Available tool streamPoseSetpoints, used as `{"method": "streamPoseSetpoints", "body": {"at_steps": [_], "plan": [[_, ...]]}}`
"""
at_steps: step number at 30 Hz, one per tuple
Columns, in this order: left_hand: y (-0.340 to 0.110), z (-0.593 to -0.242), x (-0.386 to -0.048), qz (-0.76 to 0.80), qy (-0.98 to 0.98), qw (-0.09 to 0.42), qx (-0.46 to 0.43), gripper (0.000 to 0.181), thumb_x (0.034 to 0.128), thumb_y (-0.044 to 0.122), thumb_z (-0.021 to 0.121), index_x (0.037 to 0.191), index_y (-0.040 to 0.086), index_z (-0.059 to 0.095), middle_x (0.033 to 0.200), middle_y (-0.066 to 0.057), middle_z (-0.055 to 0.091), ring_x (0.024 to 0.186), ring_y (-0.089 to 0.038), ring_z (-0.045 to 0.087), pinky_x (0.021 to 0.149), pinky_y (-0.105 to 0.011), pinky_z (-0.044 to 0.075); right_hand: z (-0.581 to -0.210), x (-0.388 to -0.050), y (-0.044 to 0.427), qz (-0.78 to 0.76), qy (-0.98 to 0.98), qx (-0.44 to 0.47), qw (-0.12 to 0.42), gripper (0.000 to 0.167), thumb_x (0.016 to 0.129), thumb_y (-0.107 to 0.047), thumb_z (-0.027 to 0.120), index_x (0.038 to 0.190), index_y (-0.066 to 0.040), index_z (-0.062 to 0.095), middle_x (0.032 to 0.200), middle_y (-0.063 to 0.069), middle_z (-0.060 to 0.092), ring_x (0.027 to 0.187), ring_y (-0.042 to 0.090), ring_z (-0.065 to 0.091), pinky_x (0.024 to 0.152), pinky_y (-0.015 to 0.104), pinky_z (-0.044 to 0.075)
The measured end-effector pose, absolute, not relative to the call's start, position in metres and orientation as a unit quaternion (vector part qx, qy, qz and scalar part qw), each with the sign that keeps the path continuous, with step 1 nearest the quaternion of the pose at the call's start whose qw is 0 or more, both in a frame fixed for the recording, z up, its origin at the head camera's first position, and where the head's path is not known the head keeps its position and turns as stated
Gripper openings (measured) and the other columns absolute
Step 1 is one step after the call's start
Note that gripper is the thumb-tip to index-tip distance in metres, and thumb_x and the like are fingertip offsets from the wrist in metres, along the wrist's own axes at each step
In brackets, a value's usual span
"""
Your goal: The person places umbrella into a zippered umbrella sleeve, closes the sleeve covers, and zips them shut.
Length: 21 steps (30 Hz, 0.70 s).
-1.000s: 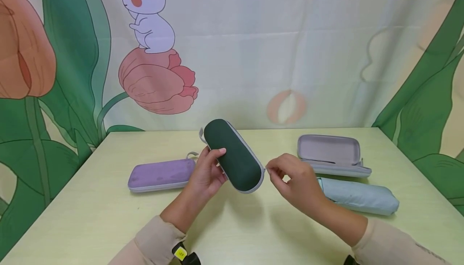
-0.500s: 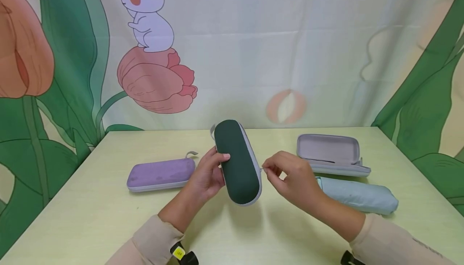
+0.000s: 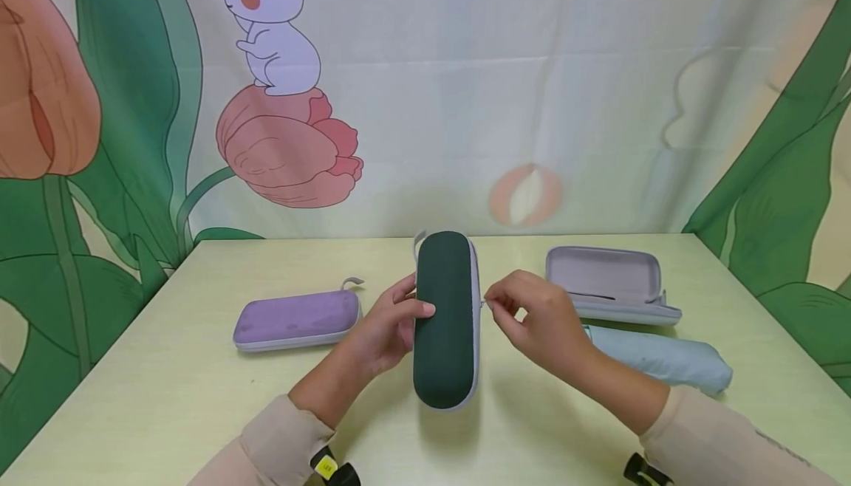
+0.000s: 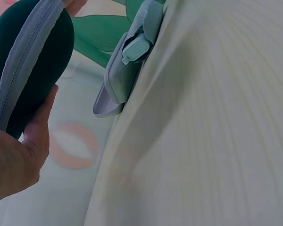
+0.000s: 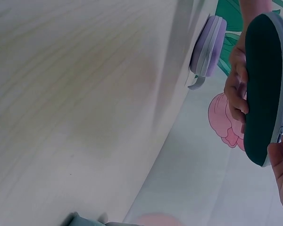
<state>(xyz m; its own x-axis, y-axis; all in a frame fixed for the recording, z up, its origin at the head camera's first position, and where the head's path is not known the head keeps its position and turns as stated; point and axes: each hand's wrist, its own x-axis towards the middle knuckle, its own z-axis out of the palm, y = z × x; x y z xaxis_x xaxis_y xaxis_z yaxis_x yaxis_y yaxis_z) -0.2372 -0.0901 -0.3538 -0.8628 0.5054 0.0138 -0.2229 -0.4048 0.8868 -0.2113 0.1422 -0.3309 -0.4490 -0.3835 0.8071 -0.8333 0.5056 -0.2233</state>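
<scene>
A dark green zip case [image 3: 442, 331] with a grey zipper band is held upright above the table. My left hand [image 3: 391, 326] grips it from the left, its thumb across the green face and its fingers behind. With thumb and fingertips my right hand [image 3: 540, 317] pinches the zipper pull at the case's right side. In the right wrist view the zipper slider [image 5: 280, 133] sits close to those fingertips. The zipper band [image 4: 26, 56] looks closed along the stretch seen from the left wrist. A grey strap loop [image 3: 418, 244] sticks out at the case's top left.
A purple zip case [image 3: 297, 320] lies closed on the table [image 3: 166, 412] at left. On the right stands an opened grey-lilac case [image 3: 603, 275], its lid up. In front of it lies a light blue folded umbrella [image 3: 665, 359]. A printed curtain [image 3: 425, 102] hangs behind the table.
The green case has turned from slanting to nearly upright in my left hand and shifted a little right. My right hand, still pinching the pull, has moved up along the case's side.
</scene>
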Motion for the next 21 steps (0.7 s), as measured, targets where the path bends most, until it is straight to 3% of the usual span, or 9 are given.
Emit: {"method": "streamPoseSetpoints", "body": {"at_steps": [5, 21], "plan": [[-0.09, -0.354, -0.237, 0.816, 0.517, 0.224, 0.13, 0.07, 0.085, 0.006, 0.055, 0.15, 0.009, 0.03, 0.116, -0.007, 0.059, 0.093, -0.018, 0.067, 0.083, -0.037, 0.055, -0.331, -0.216, 0.145, 0.314, -0.794, 0.378, 0.358, 0.019, 0.075, 0.012, 0.072, 0.082, -0.005, 0.068, 0.075, -0.002, 0.063, 0.062, 0.007, 0.057, 0.055, 0.02, 0.049], [-0.093, -0.356, -0.234, 0.811, 0.515, 0.231, 0.151, 0.057, 0.0835, 0.005, 0.056, 0.137, 0.006, 0.036, 0.106, -0.005, 0.065, 0.085, -0.017, 0.069, 0.078, -0.032, 0.056, -0.327, -0.226, 0.154, 0.319, -0.803, 0.347, 0.366, 0.016, 0.077, 0.01, 0.071, 0.083, -0.004, 0.068, 0.073, 0.0, 0.062, 0.062, 0.008, 0.057, 0.054, 0.032, 0.053]]}}
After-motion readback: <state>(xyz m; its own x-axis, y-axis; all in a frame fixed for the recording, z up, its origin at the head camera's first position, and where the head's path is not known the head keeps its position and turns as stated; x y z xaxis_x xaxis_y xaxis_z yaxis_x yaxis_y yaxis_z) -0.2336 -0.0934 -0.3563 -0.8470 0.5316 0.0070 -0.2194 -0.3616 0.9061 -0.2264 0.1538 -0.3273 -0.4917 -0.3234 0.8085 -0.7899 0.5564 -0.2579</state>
